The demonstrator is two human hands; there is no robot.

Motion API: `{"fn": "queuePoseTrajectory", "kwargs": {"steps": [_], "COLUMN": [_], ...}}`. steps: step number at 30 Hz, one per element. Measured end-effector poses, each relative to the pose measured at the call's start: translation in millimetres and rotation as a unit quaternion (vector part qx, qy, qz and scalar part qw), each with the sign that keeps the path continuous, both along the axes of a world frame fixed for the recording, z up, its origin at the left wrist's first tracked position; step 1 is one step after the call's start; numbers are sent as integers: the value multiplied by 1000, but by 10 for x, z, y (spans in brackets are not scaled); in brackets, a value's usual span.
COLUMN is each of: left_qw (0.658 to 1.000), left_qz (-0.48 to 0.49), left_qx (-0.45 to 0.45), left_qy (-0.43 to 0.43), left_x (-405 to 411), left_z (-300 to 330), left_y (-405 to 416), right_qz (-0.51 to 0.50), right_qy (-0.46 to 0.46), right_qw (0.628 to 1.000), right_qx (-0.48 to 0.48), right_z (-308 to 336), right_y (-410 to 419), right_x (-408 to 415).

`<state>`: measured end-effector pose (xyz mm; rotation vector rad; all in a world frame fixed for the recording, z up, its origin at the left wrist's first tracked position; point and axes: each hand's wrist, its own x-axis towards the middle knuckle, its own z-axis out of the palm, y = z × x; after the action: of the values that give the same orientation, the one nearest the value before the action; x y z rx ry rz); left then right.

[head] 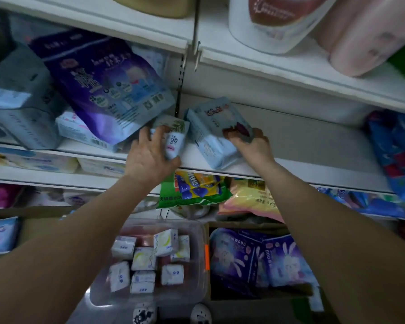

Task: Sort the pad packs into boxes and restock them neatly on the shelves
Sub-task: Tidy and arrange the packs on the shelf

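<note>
Both hands are up on the white shelf at its front edge. The left hand grips a small white-and-green pad pack, fingers curled round its left side and thumb under its near end; the pack's long axis runs front to back. The right hand holds a larger pale-blue pad pack at its right edge — fingertips pressed onto the face, so the grip underneath is hidden. The two packs stand just beside each other, blue one right of the small one, with bare shelf further right. Below, a clear bin holds small wrapped packs — motion blur smears most labels.
</note>
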<state>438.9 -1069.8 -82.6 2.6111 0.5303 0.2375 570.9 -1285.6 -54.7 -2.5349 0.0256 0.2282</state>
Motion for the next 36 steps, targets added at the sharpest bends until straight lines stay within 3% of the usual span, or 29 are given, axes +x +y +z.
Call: {"fn": "queuePoseTrajectory", "kwargs": {"steps": [2, 7, 12, 17, 22, 27, 36], "left_qw": [1000, 1000, 999, 990, 978, 973, 958], "left_qz": [-10, -21, -6, -19, -49, -110, -212], "left_qx": [-19, -5, -41, -133, -195, -196, -185], "left_qy": [-9, 20, 9, -34, -55, -48, -45], "left_x": [-4, -40, -137, -335, -504, -540, -412], "left_z": [-3, 30, 87, 140, 154, 240, 324], "left_y": [-59, -157, -211, -370, -735, -1195, -2504], "right_qz": [-26, -24, -65, -112, -129, -193, -235], "right_qy": [55, 109, 153, 192, 114, 33, 23], "right_qw": [993, 970, 922, 897, 927, 933, 930], "right_qx": [104, 217, 349, 382, 334, 303, 281], "right_z": [30, -53, 27, 228, 298, 338, 294], "right_y": [13, 50, 70, -235, -776, -1444, -2915], "right_x": [-63, -301, -493, -759, -1151, -1490, -1936]}}
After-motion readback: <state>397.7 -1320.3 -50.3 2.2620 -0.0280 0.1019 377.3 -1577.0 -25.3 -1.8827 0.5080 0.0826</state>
